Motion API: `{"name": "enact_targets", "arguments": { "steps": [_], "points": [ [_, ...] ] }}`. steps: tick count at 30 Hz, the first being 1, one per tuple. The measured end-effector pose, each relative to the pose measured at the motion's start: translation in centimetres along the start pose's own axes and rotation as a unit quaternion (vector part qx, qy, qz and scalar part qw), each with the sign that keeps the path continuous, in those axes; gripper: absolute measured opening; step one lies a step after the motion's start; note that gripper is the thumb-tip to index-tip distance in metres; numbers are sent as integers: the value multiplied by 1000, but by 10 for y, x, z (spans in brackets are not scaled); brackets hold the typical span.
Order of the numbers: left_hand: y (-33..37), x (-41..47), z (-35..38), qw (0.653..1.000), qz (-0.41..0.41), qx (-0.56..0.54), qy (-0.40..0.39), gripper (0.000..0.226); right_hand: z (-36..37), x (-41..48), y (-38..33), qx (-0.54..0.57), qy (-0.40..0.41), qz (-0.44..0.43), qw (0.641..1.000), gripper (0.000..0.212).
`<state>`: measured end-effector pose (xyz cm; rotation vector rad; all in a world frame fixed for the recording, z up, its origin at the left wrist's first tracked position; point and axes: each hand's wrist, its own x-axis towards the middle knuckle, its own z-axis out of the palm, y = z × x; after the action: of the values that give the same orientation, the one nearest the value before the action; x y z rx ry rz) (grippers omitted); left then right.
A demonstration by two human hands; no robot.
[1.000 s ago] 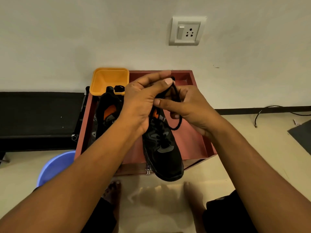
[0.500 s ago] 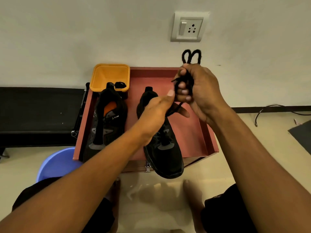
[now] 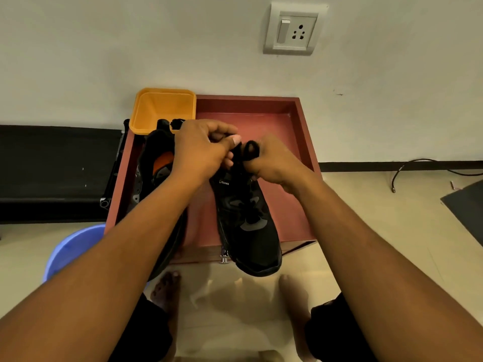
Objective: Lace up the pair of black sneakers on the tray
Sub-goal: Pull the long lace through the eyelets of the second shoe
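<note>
While the shallow reddish-brown wooden tray (image 3: pixel 305 131) bears two black fabric sneakers (image 3: pixel 251 226) side by side, the right one overhanging its near edge, left hand (image 3: pixel 201 150) and right hand (image 3: pixel 271 163) pinch, with curled fingers, its looped black lace (image 3: pixel 251 151).

Tray by the wall, two sneakers side by side in it

I see the tray (image 3: pixel 300 126) set against the wall, with a tub (image 3: pixel 162 108) on its far left corner. The left-side sneaker (image 3: pixel 156 163) lies in the tray's left half, just before the tub and partly under my left forearm. The right-side sneaker (image 3: pixel 251 231) lies in the middle, its toe overhanging the near edge. Above its heel end my left hand (image 3: pixel 201 150) and right hand (image 3: pixel 274 163) meet, the lace (image 3: pixel 251 150) pinched between them. A wall socket (image 3: pixel 292 28) sits above and behind the tray. A low platform (image 3: pixel 52 173) runs left of the tray, a basin (image 3: pixel 70 249) stands on the floor by its near left corner, and a cable (image 3: pixel 418 165) lies far right.
</note>
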<state>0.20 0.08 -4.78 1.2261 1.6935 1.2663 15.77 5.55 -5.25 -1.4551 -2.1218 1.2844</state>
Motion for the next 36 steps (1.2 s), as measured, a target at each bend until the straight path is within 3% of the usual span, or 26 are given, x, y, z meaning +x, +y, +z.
{"name": "enact_targets", "arguments": {
  "steps": [4, 6, 7, 9, 11, 13, 15, 18, 22, 24, 26, 29, 32, 36],
  "points": [
    [-17, 13, 9, 986, -90, -130, 48, 6, 5, 3, -1, 244, -8, 108, 964, 11],
    [-25, 16, 14, 989, -86, -100, 64, 9, 8, 5, -1, 288, 15, 137, 948, 13],
    [-27, 17, 15, 996, -58, -24, 61, 9, 8, 6, -2, 278, 27, 138, 950, 16],
    [-27, 17, 15, 985, 29, 166, 25, 11, 5, 7, -2, 217, 47, 122, 968, 14],
    [-24, 17, 11, 948, 92, 300, -51, 19, 3, 8, -5, 92, 55, 101, 989, 6],
    [-22, 16, 4, 902, 105, 404, -112, 16, 5, 14, -6, -98, 55, 54, 992, 2],
    [-21, 13, -6, 876, 103, 443, -159, 18, 12, 22, -7, -217, 49, -3, 975, 8],
    [-28, 18, -20, 912, 91, 353, -186, 32, 21, 30, -11, -325, 31, -46, 944, 5],
    [-37, 13, -28, 936, 122, 298, -143, 20, 35, 37, -16, -412, 12, -56, 909, 19],
    [-39, 9, -26, 939, 139, 286, -130, 19, 31, 41, -20, -430, -32, -40, 901, 14],
    [-45, 9, -25, 945, 129, 270, -129, 21, 17, 42, -25, -396, -113, -20, 911, 14],
    [-55, 14, -24, 947, 124, 261, -142, 17, -15, 33, -32, -224, -199, 23, 954, 5],
    [-59, 12, -19, 944, 139, 265, -136, 15, -26, 19, -33, -135, -165, -2, 977, 23],
    [-61, 14, -20, 949, 118, 262, -129, 19, -4, 20, -30, -199, -45, -14, 979, 17]
  ]
}}
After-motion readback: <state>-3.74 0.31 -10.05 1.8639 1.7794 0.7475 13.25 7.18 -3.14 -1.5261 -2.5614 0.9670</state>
